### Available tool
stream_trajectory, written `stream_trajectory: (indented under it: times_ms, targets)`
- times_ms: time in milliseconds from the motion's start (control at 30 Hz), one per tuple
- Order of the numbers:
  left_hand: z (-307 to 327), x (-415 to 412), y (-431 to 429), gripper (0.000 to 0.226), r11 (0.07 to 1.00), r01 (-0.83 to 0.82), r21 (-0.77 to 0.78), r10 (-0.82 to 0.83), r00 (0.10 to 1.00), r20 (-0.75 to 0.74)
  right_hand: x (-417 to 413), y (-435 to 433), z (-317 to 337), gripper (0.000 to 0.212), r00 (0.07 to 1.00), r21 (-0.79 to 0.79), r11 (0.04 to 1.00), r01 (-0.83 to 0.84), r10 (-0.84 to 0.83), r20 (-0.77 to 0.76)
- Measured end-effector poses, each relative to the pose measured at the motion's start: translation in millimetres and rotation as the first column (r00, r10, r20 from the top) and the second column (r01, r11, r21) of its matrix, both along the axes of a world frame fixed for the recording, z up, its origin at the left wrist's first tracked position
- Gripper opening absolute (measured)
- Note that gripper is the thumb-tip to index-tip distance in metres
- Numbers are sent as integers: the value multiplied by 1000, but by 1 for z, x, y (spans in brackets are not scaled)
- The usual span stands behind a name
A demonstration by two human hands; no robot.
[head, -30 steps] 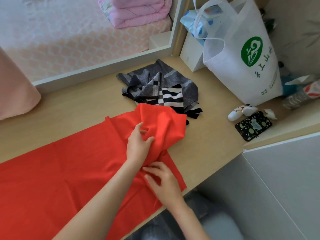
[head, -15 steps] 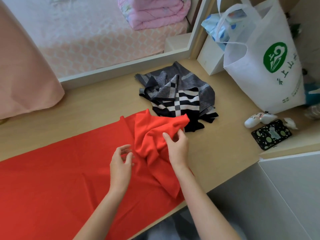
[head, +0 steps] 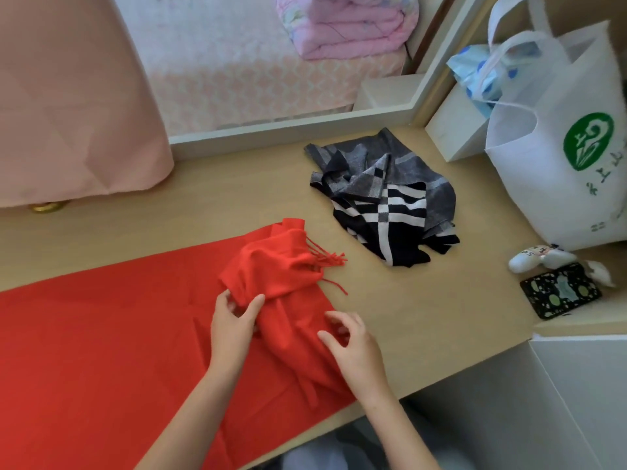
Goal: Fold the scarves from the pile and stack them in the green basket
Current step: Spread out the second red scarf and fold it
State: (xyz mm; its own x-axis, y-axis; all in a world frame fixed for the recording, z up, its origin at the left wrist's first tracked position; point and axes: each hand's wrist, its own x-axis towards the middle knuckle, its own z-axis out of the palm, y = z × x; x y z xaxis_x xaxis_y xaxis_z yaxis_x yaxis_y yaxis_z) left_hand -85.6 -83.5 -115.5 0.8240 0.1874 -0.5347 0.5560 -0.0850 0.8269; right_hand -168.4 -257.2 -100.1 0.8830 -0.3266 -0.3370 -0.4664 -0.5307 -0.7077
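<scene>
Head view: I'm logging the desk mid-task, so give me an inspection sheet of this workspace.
Surface: wooden desk, partly under cloth.
Job's things: red scarf spread flat, fringed end bunched; dark checked scarf crumpled behind it; green basket not in view.
Clutter: white bag, white box, patterned case, small white figure.
Hands: left hand pinches the bunched fold; right hand over the red scarf's edge, grip unclear.
Cables: nothing seen.
Surroundings: pink curtain, folded pink quilt.
</scene>
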Motion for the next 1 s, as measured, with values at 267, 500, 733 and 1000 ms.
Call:
stream_trajectory:
  times_ms: [267,500,733,1000]
  targets:
    - [-1,8,19,13,994,-112,-20,113,991,72,10,14,-18,38,995,-169,981,97,-90,48]
    - [-1,9,39,12,972,-197,-130,200,980,8,10,17,6,8,943,-3,989,148,-140,301]
    - [-2,14,48,35,988,-148,40,150,987,-52,-3,34,10,11,979,187,977,102,-132,155]
    - [3,27,32,52,703,268,658,-623,679,389,58,21,-10,41,981,235,967,99,-135,139]
